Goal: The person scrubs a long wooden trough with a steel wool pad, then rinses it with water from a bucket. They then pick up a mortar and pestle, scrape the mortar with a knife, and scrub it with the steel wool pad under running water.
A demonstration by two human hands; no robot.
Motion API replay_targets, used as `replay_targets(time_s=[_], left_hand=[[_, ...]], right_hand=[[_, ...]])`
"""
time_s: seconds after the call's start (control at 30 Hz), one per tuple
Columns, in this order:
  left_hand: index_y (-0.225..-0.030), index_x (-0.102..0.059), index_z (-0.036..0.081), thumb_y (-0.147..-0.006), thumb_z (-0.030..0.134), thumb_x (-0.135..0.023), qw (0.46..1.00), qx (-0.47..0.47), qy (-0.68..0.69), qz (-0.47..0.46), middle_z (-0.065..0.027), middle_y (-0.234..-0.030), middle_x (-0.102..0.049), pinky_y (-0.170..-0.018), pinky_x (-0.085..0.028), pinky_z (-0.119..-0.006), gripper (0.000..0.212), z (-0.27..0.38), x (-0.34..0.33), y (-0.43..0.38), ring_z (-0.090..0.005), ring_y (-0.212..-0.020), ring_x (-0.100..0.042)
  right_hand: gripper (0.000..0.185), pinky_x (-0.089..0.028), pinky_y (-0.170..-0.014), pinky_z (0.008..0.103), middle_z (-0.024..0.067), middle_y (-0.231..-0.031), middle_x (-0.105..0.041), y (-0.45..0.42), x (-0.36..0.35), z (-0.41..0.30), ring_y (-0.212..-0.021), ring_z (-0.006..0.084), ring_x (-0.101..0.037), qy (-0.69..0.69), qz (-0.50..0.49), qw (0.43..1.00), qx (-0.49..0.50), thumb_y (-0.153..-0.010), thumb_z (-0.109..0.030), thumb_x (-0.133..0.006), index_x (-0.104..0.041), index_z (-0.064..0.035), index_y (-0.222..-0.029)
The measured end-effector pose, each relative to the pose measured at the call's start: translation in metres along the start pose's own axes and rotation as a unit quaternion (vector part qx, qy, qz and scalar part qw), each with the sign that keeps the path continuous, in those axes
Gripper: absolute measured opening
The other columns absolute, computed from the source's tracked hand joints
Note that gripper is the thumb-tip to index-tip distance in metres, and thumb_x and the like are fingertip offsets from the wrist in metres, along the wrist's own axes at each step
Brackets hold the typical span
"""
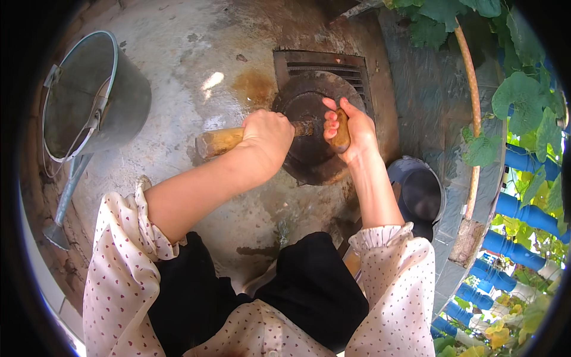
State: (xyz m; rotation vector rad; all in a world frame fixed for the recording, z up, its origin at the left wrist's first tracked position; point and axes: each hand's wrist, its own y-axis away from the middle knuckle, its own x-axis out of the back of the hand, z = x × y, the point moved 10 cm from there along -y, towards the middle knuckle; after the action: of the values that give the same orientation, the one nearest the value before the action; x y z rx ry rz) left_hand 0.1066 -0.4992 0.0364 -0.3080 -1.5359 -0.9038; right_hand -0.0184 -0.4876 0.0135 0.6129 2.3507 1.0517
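Note:
My left hand (268, 136) is wrapped around a thick wooden handle (218, 142). The handle's butt points left, and its darker, rusty-looking end reaches over a round dark disc (308, 165). In my right hand (357, 129) is a shorter wooden grip (341, 131), held upright above the disc's right part. Whatever joins that grip is hidden or too dark to make out. The disc has a ringed surface and partly overlaps a slotted drain grate (321, 62) in the floor. I cannot tell whether either tool touches the disc.
A metal watering can (134, 93) with a wire handle stands left, its spout (73, 192) pointing toward me. A dark bucket (439, 196) stands by the tiled wall (415, 89) at right. Beyond are a stick (473, 107), vine leaves (519, 96) and blue balusters (517, 247).

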Motion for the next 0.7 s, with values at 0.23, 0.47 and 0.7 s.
replay_targets(time_s=[0.23, 0.47, 0.7], left_hand=[[-0.101, -0.065, 0.000, -0.077, 0.009, -0.069, 0.999, 0.028, -0.006, 0.024, -0.0035, -0.084, -0.070, -0.054, -0.055, -0.037, 0.027, 0.003, -0.008, 0.006, -0.0196, -0.077, -0.072], [-0.101, -0.065, 0.001, -0.077, 0.010, -0.068, 0.999, 0.030, 0.012, 0.028, -0.0054, -0.089, -0.070, -0.054, -0.056, -0.038, 0.026, 0.003, -0.007, 0.005, -0.0200, -0.077, -0.071], [-0.100, -0.064, -0.001, -0.081, 0.012, -0.063, 0.994, 0.002, -0.025, 0.106, -0.0058, -0.085, -0.070, -0.056, -0.056, -0.035, 0.023, 0.006, -0.001, 0.005, -0.0187, -0.078, -0.071]], right_hand=[[0.034, -0.038, -0.048, 0.0233, 0.0020, -0.073, -0.048, -0.009, -0.002, 0.009, -0.058, 0.0096, -0.043, 0.079, 0.027, 0.996, -0.040, -0.104, -0.028, -0.039, -0.054, 0.0002, -0.114], [0.043, -0.042, -0.048, 0.0240, 0.0044, -0.073, -0.056, 0.025, -0.034, -0.002, -0.054, 0.0106, -0.050, 0.245, -0.089, 0.962, 0.083, -0.102, -0.029, -0.046, -0.047, -0.0044, -0.138], [0.043, -0.049, -0.060, 0.0294, 0.0078, -0.080, -0.063, 0.042, 0.000, -0.037, -0.062, 0.0147, -0.057, 0.415, 0.059, 0.883, 0.210, -0.101, -0.025, -0.047, -0.047, -0.0058, -0.139]])
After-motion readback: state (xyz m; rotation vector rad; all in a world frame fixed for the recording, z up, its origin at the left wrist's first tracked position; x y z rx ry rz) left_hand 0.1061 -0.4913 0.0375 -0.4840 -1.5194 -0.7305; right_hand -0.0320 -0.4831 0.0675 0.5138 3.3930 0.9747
